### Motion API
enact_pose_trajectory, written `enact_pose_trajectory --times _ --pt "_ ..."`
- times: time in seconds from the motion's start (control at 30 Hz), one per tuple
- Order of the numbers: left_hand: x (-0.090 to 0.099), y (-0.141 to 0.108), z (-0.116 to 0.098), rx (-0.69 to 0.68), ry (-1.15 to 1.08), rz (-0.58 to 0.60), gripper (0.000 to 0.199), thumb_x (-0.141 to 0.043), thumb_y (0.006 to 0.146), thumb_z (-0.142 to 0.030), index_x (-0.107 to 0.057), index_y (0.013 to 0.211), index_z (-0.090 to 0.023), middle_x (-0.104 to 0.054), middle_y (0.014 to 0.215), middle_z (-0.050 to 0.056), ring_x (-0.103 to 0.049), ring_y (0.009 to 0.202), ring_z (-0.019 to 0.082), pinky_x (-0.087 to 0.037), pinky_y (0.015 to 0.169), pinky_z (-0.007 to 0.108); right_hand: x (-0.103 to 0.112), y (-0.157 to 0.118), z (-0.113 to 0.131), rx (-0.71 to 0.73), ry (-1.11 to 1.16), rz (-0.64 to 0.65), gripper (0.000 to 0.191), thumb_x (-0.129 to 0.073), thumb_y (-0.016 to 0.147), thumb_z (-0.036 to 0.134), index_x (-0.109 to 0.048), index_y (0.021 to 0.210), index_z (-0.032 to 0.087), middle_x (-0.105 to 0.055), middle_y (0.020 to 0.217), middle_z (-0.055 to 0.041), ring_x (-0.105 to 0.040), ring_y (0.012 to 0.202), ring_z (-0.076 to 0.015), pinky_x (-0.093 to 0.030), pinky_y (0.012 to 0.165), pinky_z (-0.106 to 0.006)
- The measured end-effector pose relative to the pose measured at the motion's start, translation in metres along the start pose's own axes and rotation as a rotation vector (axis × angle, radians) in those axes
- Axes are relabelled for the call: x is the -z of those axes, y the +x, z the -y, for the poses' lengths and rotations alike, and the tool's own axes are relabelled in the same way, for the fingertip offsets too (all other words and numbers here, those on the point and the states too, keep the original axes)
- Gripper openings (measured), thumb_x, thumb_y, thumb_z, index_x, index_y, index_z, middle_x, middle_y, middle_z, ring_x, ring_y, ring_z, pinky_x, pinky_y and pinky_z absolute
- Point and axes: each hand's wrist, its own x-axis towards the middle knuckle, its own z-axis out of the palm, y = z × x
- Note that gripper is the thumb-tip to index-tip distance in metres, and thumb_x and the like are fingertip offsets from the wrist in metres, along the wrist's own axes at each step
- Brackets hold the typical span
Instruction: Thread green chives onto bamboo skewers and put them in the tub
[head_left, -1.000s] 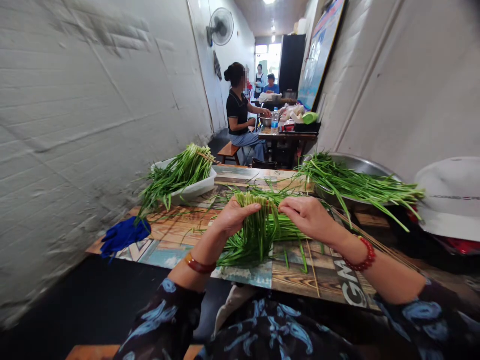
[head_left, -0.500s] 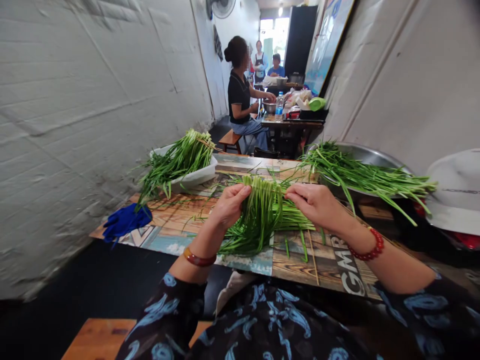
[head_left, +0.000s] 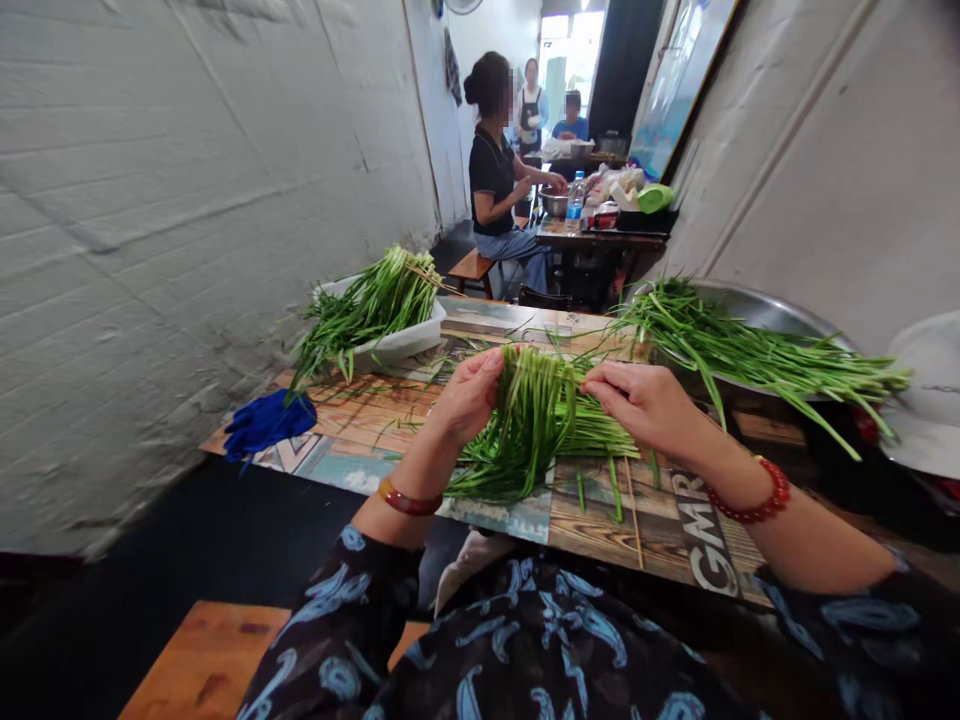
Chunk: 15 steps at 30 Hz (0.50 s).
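Observation:
In the middle of the head view, a hanging bunch of garlic chives (head_left: 534, 410) has its pale stem ends up and its green leaves draped to the table. My left hand (head_left: 471, 395) is closed, thumb and fingers pinching the bunch's upper left edge. On the other side, my right hand (head_left: 637, 395) is closed in a pinch beside the stems, on what looks like the end of a thin wooden skewer, mostly hidden. More loose chives (head_left: 600, 435) lie behind and under the bunch. A bare skewer (head_left: 636, 515) rests on the table near cut leaf pieces.
A white tray (head_left: 401, 345) of skewered chives stands at the left, behind a blue glove (head_left: 270, 425). At the right, a metal basin (head_left: 780, 305) bears loose chives. A co-worker (head_left: 495, 170) sits at a farther table with a water bottle (head_left: 575, 205).
The view has shifted slightly, so the table and its contents sit a little further right. Both hands keep their grip and position at the bunch.

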Motion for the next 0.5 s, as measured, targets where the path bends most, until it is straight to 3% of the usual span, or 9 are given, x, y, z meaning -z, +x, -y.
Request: enact_pose_trajectory --times 0.13,0.33,0.5 --pt "-0.0025 0.0011 0.0011 0.014 -0.007 0.006 0.044 -0.08 0.072 -0.051 -0.076 0.094 -0.014 -0.076 0.083 0.006 -0.07 0.079 0.018 -0.051 0.069 0.025 0.0004 -0.0005 0.0029 -0.018 -0.011 0.02 0.024 -0.047 0.096 0.025 -0.068 0.086 0.016 -0.072 0.078 -0.0066 -0.066 0.073 -0.02 -0.044 0.07 -0.03" --pt "0.0007 0.0031 0.0078 0.005 -0.008 -0.011 0.04 -0.081 0.073 -0.048 -0.076 0.093 -0.014 -0.076 0.08 0.005 -0.07 0.072 0.016 -0.052 0.065 0.024 -0.0042 -0.0021 0.0035 -0.041 -0.026 -0.035 0.025 -0.048 0.096 0.026 -0.069 0.085 0.016 -0.073 0.08 -0.0081 -0.067 0.075 -0.0208 -0.044 0.071 -0.03" --pt "-0.0005 0.0039 0.0082 0.02 -0.006 -0.004 0.043 -0.081 0.072 -0.049 -0.076 0.094 -0.014 -0.077 0.086 0.008 -0.073 0.084 0.022 -0.057 0.077 0.031 -0.0078 -0.0008 0.0017 -0.034 -0.007 -0.044 0.025 -0.049 0.096 0.027 -0.069 0.084 0.017 -0.073 0.081 -0.0078 -0.067 0.076 -0.02 -0.044 0.071 -0.029"
